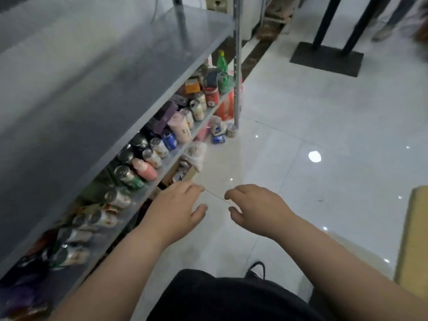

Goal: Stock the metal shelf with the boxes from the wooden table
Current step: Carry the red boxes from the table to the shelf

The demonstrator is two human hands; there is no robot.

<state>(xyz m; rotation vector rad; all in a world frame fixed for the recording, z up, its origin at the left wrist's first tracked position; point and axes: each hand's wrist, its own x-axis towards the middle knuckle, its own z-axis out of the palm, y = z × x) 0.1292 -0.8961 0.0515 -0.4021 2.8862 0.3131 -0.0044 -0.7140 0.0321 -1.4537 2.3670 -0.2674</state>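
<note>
The metal shelf [97, 72] runs along the left, its upper grey board bare. The level below it holds several cans and bottles [148, 156] in rows. My left hand [176, 205] and my right hand [252, 205] hover side by side over the white floor in front of the shelf, fingers loosely curled and holding nothing. A sliver of the wooden table [414, 237] shows at the right edge. No box is in view in either hand.
Cans [218, 138] and bags lie on the floor by the shelf's upright post [236, 66]. A black stand with a flat base [326, 59] sits at the back right. A person's legs [389, 22] show at the top right. My dark trousers and shoe [256, 271] are below.
</note>
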